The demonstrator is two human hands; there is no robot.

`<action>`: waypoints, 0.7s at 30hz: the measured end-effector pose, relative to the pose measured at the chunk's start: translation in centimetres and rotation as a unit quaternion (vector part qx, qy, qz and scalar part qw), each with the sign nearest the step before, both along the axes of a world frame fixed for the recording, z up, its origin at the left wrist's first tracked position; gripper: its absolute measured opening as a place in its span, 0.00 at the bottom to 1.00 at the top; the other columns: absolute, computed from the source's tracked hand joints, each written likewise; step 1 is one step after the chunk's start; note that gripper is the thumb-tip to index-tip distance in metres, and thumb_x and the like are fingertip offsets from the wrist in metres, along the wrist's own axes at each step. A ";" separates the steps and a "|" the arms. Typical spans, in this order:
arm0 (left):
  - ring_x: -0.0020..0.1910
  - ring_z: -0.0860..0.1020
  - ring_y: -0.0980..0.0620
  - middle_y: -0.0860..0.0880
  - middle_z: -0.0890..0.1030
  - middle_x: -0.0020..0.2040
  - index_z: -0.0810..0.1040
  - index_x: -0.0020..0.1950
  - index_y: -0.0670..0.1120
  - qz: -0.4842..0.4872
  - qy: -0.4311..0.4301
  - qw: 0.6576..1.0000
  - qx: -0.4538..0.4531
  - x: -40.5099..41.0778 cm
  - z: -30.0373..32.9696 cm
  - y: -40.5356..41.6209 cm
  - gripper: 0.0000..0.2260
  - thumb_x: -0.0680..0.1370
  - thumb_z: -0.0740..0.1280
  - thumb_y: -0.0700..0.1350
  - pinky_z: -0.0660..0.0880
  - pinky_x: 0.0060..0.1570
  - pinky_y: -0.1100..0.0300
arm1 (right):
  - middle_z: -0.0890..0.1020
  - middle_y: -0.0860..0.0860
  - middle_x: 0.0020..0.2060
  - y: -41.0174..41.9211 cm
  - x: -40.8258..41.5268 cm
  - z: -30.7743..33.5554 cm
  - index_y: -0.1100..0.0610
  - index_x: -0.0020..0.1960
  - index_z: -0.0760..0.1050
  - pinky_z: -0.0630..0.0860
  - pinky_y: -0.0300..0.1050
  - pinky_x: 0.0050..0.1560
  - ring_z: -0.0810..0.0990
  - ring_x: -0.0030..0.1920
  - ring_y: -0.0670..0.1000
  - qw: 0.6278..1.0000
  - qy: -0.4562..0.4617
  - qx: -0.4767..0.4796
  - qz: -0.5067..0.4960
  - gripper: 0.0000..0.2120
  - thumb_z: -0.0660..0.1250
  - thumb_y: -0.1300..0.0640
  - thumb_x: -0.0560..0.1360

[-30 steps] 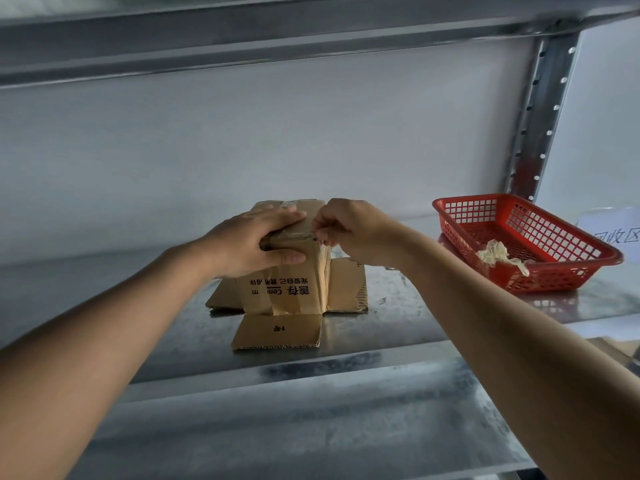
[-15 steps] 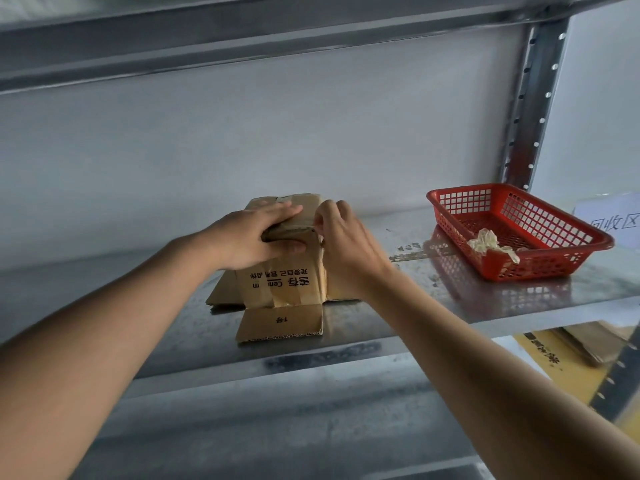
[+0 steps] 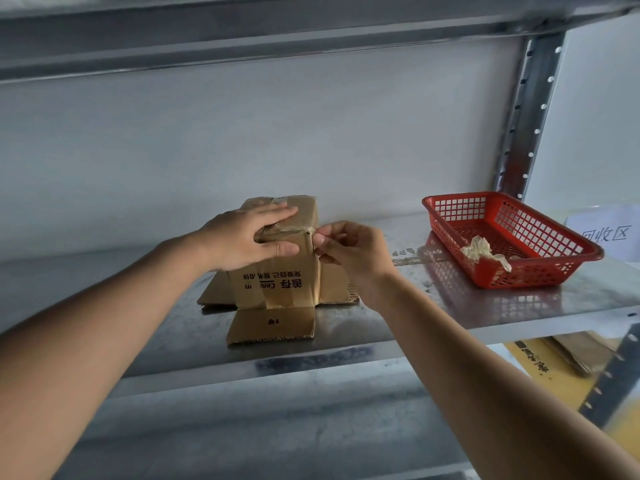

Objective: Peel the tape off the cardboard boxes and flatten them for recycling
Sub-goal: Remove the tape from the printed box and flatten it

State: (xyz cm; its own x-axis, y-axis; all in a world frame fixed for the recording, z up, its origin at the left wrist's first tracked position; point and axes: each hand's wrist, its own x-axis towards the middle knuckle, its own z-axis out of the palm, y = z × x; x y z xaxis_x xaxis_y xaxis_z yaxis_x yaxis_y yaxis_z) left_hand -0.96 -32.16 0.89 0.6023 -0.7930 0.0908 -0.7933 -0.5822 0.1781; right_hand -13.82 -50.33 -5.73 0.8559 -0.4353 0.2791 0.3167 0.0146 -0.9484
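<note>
While the cardboard box [image 3: 277,268] sits upside down on the metal shelf [image 3: 450,306] with its lower flaps splayed flat around it, the left hand [image 3: 242,237] lies over its top, fingers straight across the top and thumb against the front face. The right hand [image 3: 353,251] is at the box's upper right corner, fingers pinching the end of the tape [image 3: 294,230] there. Off to the right sits a red basket [image 3: 540,278] with a wad of peeled tape [image 3: 479,249] in it.
</note>
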 end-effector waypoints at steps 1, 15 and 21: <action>0.82 0.49 0.58 0.67 0.52 0.82 0.55 0.80 0.70 -0.001 0.002 1.000 -0.001 0.1 -0.1 0.0 0.47 0.64 0.56 0.85 0.57 0.79 0.42 | 0.83 0.51 0.33 0.0 -0.1 0.1 0.61 0.46 0.82 0.82 0.38 0.42 0.81 0.35 0.45 1.000 0.003 -0.002 0.003 0.03 0.73 0.66 0.76; 0.67 0.70 0.40 0.51 0.76 0.68 0.74 0.60 0.57 0.075 -0.126 0.989 0.020 -3.9 0.1 -4.7 0.28 0.73 0.57 0.77 0.71 0.62 0.45 | 0.80 0.51 0.49 0.1 -3.8 7.2 0.55 0.47 0.76 0.81 0.58 0.58 0.80 0.51 0.52 0.960 0.066 -0.266 -0.053 0.08 0.62 0.63 0.81; 0.74 0.65 0.45 0.53 0.69 0.73 0.71 0.73 0.70 0.060 0.103 0.989 -0.091 -2.1 1.1 -1.8 0.28 0.75 0.60 0.75 0.67 0.71 0.46 | 0.85 0.55 0.54 -0.6 -3.7 7.2 0.56 0.48 0.71 0.77 0.51 0.42 0.86 0.42 0.55 0.985 0.064 -0.148 -0.066 0.10 0.57 0.67 0.83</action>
